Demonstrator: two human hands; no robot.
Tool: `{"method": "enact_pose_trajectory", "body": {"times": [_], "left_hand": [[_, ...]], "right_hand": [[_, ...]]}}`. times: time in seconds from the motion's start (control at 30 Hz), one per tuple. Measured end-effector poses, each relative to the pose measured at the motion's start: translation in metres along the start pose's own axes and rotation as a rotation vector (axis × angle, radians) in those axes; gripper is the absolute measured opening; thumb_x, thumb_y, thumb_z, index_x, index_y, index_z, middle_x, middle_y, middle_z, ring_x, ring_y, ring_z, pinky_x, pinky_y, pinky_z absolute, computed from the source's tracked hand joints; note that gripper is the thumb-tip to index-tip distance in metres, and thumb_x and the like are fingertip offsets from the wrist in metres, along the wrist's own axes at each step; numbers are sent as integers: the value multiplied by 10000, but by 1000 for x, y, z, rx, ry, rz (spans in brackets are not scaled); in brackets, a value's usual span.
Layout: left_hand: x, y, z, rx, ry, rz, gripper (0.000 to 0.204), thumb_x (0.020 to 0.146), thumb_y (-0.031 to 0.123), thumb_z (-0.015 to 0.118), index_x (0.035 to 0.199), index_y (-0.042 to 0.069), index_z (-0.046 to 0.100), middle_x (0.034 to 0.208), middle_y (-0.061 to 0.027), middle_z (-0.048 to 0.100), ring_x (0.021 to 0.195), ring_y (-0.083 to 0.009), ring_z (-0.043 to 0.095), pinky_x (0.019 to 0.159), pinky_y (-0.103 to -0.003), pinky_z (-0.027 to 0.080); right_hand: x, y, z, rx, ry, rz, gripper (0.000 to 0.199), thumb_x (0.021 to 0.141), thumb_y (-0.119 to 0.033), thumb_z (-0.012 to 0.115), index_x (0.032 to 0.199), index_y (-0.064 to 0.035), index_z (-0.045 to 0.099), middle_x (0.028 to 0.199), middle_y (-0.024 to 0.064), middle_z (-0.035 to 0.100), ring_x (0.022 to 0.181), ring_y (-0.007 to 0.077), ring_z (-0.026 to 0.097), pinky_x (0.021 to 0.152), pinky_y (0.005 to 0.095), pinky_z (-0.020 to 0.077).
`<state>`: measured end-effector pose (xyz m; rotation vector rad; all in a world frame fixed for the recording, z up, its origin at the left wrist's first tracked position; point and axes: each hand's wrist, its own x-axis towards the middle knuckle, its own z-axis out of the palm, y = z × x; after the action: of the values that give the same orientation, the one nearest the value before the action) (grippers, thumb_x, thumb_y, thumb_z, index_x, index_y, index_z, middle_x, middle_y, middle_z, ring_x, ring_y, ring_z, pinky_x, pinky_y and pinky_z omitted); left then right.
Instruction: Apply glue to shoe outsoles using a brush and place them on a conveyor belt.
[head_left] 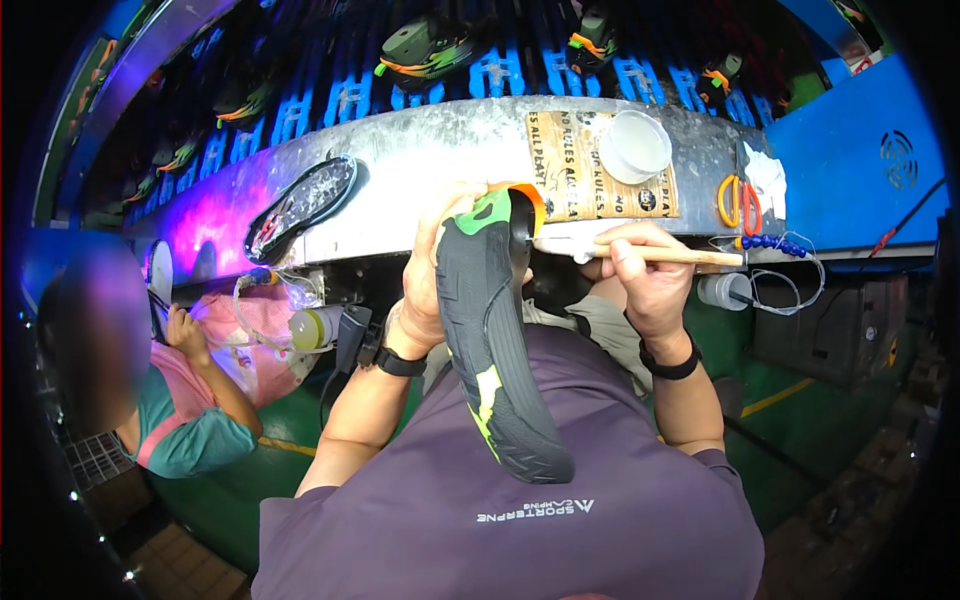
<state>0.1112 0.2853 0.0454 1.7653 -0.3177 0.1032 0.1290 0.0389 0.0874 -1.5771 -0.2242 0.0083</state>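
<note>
Shoe [492, 340] below tan rectangular label [592, 165]

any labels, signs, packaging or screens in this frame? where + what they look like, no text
Paper sign: taped flat on the grey bench ledge, beyond the shoe the left hand holds; tan rectangle, dark print, worn.
Round stickers: at the sign's lower right corner; small, dark.
White tub: stands on the sign's right part; round.
No screens visible.

Grey metal tabletop [420, 165] curves across in front of me, worn, lit purple at its left end. On it: clear shoe sole [300, 205] lying flat at left; printed paper sheet [575, 160]; white round tub [633, 146] on sheet; orange-handled scissors [738, 200]; white crumpled bit [768, 172], maybe rag.
</note>
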Motion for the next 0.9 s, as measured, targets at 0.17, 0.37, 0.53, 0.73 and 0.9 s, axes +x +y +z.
{"method": "enact_pose_trajectory", "body": {"times": [0.17,0.37,0.53,0.73,0.9], "left_hand": [[5,25,-7,955,-26,464,655,822,198,839,1359,-11,527,1286,-223,608,1175,-329,621,1002,-412,514],[13,24,-15,-725,200,-82,797,971,332,653,1576,46,219,1454,-118,502,1316,-274,524,1136,-429,400],[8,-14,-36,-1368,-35,-509,654,1044,511,353,1472,25,442,1369,-248,575,1205,-412,606,942,-576,542],[66,42,-42,-1242,-524,-376,663,1017,399,453,1530,-9,355,1459,-222,516,1304,-334,561,1100,-479,452],[213,178,-25,-1073,-527,24,517,1068,400,440,1380,-7,513,1311,-142,629,1162,-239,638,1033,-404,501]], "right_hand": [[9,9,-11,-1,163,-156,161,935,5,604,1054,75,688,847,82,697,723,106,636,662,226,508],[38,53,-57,-190,460,-380,270,1009,-86,549,1224,51,638,1032,79,647,826,94,583,712,223,479],[56,102,-107,-414,653,-340,243,1003,-85,548,1181,36,659,1042,135,668,969,253,627,886,354,496],[66,139,-117,-486,663,-282,238,1007,-105,539,1167,14,670,1103,155,684,1021,301,642,906,388,494],[63,142,-119,-543,646,-278,239,992,-74,538,1158,44,662,1086,183,669,1001,327,632,895,402,492]]}}
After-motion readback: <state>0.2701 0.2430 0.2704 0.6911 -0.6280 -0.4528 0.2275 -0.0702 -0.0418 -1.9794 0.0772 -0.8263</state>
